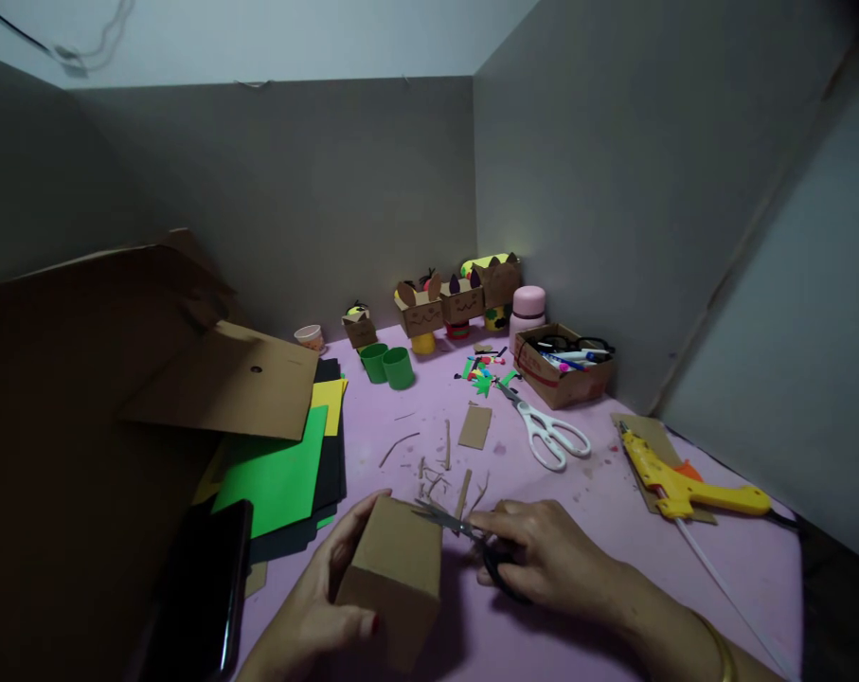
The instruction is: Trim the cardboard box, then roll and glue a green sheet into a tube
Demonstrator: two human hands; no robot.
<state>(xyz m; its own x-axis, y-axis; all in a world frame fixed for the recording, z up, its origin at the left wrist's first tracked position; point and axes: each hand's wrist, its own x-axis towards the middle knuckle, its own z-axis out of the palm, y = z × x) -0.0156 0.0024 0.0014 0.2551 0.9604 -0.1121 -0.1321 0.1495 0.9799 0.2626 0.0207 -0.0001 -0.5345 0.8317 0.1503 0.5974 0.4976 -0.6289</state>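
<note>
My left hand (330,592) grips a small brown cardboard box (399,554) from its left side, thumb on the near face and fingers behind. In my right hand (535,549) is a pair of black-handled scissors (464,530). The blades point left, and their tips lie at the box's upper right edge; whether they touch the cardboard I cannot tell. Just beyond the box, thin cardboard scraps and twig-like strips (433,481) are scattered on the pink tablecloth (379,474). A small cardboard rectangle (475,427) lies farther back.
Right: white scissors (549,434), a yellow glue gun (685,488) on cardboard, and a box of pens (563,369). Left: coloured sheets (279,474), a phone (208,587) and a big carton (80,426). Behind: green cups (399,367), cardboard animal figures (420,313) and a pink flask (527,317).
</note>
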